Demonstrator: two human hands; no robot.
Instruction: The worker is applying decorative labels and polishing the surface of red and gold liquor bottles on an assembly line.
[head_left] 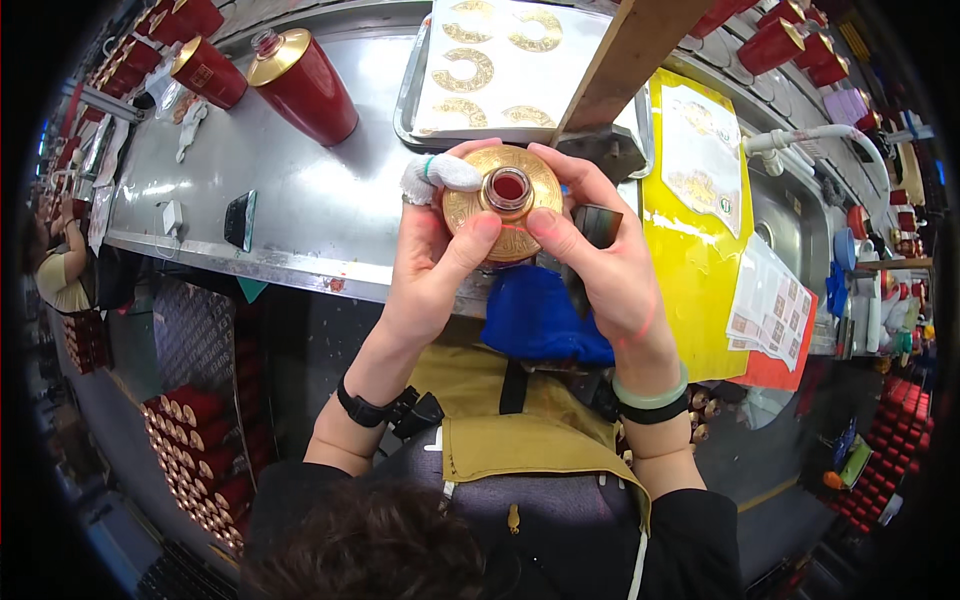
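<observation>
Both hands hold a bottle (545,190) upright before me; its open clear neck points up from a gold embossed shoulder, and the body below is mostly hidden. My left hand (425,250) grips the left side, thumb on the gold shoulder, one finger wrapped in a white fabric cover (430,178). My right hand (610,255) wraps the right side, thumb also pressing on the shoulder. Just beyond lies a white sheet (500,60) with gold C-shaped decals in a metal tray (405,110). A blue cloth (540,315) is below the bottle.
A red bottle with gold shoulder (310,90) stands on the metal bench (320,200) at far left, beside a red container (208,72). A wooden post (620,65) rises by the tray. To the right are a yellow sheet (690,300), printed papers (770,310) and a sink (790,215).
</observation>
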